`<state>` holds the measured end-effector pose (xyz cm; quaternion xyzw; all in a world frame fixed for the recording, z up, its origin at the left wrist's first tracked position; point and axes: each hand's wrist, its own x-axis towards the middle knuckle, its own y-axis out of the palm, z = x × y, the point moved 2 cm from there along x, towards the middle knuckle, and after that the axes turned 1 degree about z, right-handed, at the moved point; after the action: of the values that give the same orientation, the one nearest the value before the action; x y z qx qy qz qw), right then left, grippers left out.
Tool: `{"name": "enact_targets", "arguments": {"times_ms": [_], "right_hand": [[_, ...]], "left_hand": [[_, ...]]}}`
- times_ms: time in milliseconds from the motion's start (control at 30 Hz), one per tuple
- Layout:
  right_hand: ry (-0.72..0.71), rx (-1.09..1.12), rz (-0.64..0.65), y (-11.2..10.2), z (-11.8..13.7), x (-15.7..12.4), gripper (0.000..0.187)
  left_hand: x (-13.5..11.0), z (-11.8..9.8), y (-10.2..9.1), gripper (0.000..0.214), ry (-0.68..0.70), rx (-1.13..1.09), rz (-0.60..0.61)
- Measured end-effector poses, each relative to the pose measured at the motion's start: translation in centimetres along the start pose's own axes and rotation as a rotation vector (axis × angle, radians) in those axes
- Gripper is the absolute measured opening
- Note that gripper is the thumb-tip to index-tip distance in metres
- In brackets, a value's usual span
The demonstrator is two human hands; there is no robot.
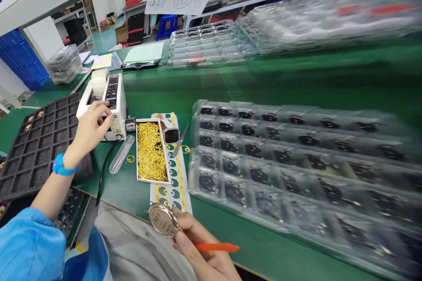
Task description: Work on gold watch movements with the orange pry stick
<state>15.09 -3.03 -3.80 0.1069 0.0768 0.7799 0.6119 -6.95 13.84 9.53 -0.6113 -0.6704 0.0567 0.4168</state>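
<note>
My left hand (90, 126) reaches out to the white tape dispenser machine (108, 103) and its curled fingers touch the machine's front edge; whether it pinches anything is hidden. A blue band circles that wrist. My right hand (201, 246) is low in front of me, closed on a round rose-gold watch case (163, 219) held by thumb and fingers, with an orange stick (217, 247) tucked in the same hand. A shallow box of yellow rings (150, 151) lies between the two hands on the green bench.
A black compartment tray (36, 149) sits at left with a few gold parts. Clear plastic trays of black parts (296, 158) fill the right side, with more trays (211, 41) at the back. Tweezers (180, 139), a small square watch (171, 135) and a clear tube (121, 153) lie nearby.
</note>
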Motion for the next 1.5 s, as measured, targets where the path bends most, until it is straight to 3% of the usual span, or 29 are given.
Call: {"name": "enact_targets", "arguments": {"times_ms": [67,200,367,433,533,1067,1233,1367,1500], "right_hand": [[-0.036,-0.003,0.029,0.1,0.2,0.1,0.030],[-0.017,0.004,-0.011,-0.2,0.2,0.1,0.034],[0.145,0.165,-0.024,-0.1,0.0,0.5,0.040],[0.200,0.213,-0.025,0.0,0.1,0.5,0.043],[0.271,0.238,-0.017,0.1,0.2,0.4,0.046],[0.339,0.243,-0.020,0.4,0.2,0.0,0.042],[0.347,0.244,-0.031,0.5,0.0,-0.1,0.044],[0.338,0.254,-0.052,0.6,-0.2,-0.1,0.044],[0.352,0.282,-0.085,0.5,-0.3,-0.2,0.044]], "left_hand": [[0.3,-0.8,-0.1,0.012,0.043,0.081,0.109],[-2.7,-3.4,0.3,0.019,0.046,-0.133,0.180],[-8.5,-5.2,3.2,0.029,-0.211,-0.436,0.713],[-10.0,-5.4,4.2,0.028,-0.287,-0.492,0.826],[-11.0,-5.4,5.0,0.023,-0.338,-0.516,0.890],[-12.1,-4.2,5.2,0.023,-0.403,-0.468,0.900],[-12.3,-4.4,5.2,0.022,-0.346,-0.398,0.871],[-12.6,-5.1,5.0,0.023,-0.264,-0.211,0.829],[-12.9,-5.2,4.2,0.026,-0.153,0.090,0.697]]}}
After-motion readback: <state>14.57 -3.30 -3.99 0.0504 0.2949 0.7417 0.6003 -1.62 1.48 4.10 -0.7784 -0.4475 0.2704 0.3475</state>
